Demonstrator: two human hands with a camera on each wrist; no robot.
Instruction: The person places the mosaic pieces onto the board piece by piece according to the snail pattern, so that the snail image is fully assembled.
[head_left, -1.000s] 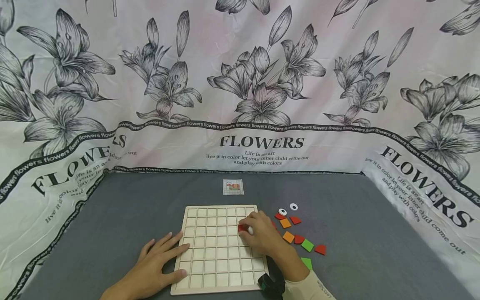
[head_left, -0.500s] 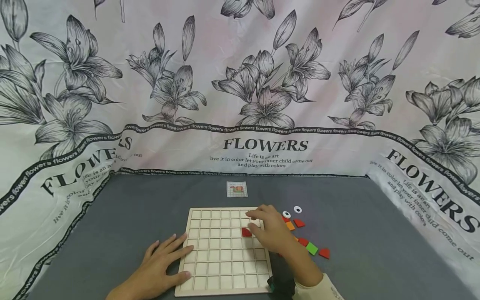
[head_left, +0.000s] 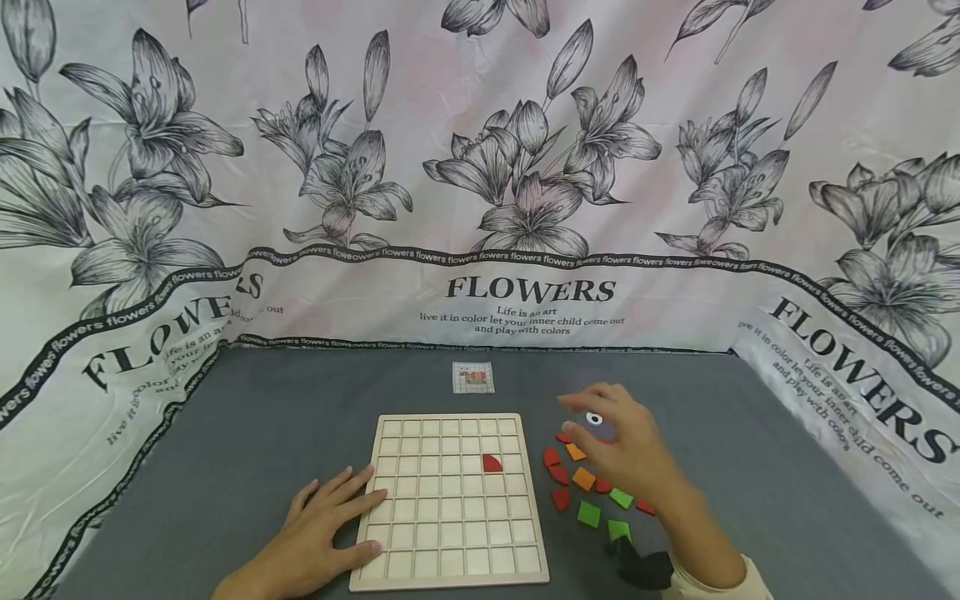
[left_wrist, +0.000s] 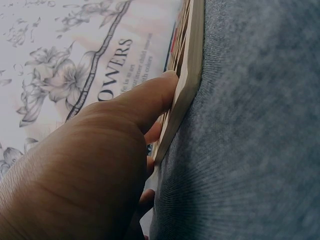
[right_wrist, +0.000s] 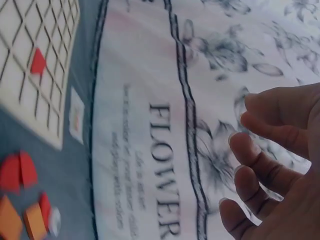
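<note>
Head view: the left hand (head_left: 318, 533), fingers spread, likely steadies the board (head_left: 428, 533) holding one red tile (head_left: 491, 463); the right hand (head_left: 626, 446), fingers wide and empty, hovers over loose tiles (head_left: 588, 514) seemingly placed within reach.

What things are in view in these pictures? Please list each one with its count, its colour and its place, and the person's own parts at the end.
Grid board: one, pale wood, on the table
Red piece: one, red, in a cell of the board
Loose red pieces: at least six, red, right of the board
Orange pieces: two, orange, right of the board
Green pieces: three, green, right of the board
Disc: at least one, white with dark centre, beside the right hand in the head view
Card: one, white with coloured picture, beyond the board
Table: one, grey, under everything
Curtain: white with black flowers and words, behind
Black object: one, black, by the right wrist
Sleeve: one, cream, right arm
Left hand: one, at the board's left edge
Right hand: one, over the loose pieces
</note>
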